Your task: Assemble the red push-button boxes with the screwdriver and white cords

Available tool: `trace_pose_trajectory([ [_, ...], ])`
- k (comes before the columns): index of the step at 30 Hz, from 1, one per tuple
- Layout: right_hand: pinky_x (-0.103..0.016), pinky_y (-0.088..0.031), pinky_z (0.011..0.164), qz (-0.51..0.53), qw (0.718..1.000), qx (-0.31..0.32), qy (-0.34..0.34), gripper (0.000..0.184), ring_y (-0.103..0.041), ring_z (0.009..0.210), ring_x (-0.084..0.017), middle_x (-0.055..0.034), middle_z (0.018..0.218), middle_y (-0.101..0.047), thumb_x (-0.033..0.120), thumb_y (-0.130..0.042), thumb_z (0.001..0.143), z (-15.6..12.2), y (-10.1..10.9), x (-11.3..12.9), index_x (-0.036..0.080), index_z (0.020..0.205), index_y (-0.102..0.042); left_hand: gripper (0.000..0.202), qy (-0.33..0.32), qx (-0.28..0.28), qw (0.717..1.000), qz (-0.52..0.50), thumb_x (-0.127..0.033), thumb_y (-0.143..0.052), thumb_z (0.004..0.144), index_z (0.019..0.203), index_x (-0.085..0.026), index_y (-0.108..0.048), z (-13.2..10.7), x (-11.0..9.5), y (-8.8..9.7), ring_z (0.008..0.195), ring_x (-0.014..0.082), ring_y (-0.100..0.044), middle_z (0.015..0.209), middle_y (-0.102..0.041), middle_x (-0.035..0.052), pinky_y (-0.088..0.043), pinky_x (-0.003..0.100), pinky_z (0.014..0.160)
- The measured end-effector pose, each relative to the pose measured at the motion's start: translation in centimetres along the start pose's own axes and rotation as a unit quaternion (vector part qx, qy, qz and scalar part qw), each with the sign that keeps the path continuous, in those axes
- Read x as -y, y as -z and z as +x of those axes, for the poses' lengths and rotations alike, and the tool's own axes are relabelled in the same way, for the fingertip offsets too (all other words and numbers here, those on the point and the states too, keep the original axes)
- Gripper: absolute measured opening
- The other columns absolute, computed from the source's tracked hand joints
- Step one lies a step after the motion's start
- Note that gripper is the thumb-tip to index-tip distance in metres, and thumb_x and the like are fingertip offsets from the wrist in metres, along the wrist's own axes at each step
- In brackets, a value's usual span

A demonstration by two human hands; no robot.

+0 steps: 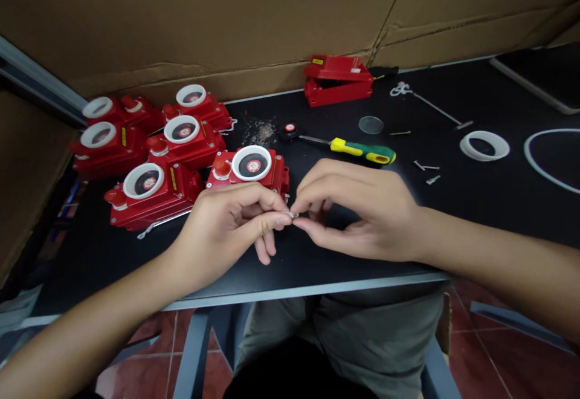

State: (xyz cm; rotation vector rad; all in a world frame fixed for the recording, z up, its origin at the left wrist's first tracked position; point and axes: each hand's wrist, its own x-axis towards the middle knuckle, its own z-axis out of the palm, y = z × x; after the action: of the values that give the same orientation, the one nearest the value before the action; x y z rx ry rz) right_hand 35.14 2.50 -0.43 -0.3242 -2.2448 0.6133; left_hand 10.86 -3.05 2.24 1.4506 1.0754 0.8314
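My left hand (235, 220) and my right hand (357, 211) meet above the front of the black table (453, 223). Both pinch a tiny silver metal part (290, 213) between thumb and fingertips. Just behind my hands lies a red box unit (249, 169) with a white ring and a red knob on top. A screwdriver (348, 147) with a yellow and green handle lies behind my right hand.
Several more red box units (149, 139) are grouped at the left rear. An open red housing (338, 80) sits by the cardboard wall (226, 18). A clear disc (371, 124), loose screws (428, 172), a white ring (484, 145) and a thin white gasket (544, 157) lie to the right.
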Motion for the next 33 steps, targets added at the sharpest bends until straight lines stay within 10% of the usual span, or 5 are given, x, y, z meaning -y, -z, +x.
trace_pose_trajectory([
  [24,-0.032,-0.055,0.062,-0.048,0.997,-0.042,-0.047,0.014,-0.067,0.075,-0.017,-0.0024,0.089,-0.071,0.012,-0.066,0.096,0.35,0.27,0.11,0.025,0.094,-0.063,0.010,-0.037,0.045,0.991,0.116,-0.018,-0.073,0.102,0.093,-0.017,-0.068,-0.09,0.12,-0.04,0.056,0.0090,-0.076,0.077,-0.073,-0.0025,-0.062,0.013,0.053],
  [33,-0.025,-0.062,0.073,0.064,0.997,0.042,-0.007,0.032,-0.066,0.085,-0.011,-0.0091,0.121,-0.073,0.009,-0.073,0.097,0.08,-0.15,-0.68,0.018,0.128,-0.067,0.009,-0.057,0.027,0.990,0.125,-0.017,-0.075,0.098,0.092,-0.015,-0.069,-0.16,0.23,0.08,0.056,0.0097,-0.077,0.080,-0.070,-0.0022,-0.063,0.014,0.053],
])
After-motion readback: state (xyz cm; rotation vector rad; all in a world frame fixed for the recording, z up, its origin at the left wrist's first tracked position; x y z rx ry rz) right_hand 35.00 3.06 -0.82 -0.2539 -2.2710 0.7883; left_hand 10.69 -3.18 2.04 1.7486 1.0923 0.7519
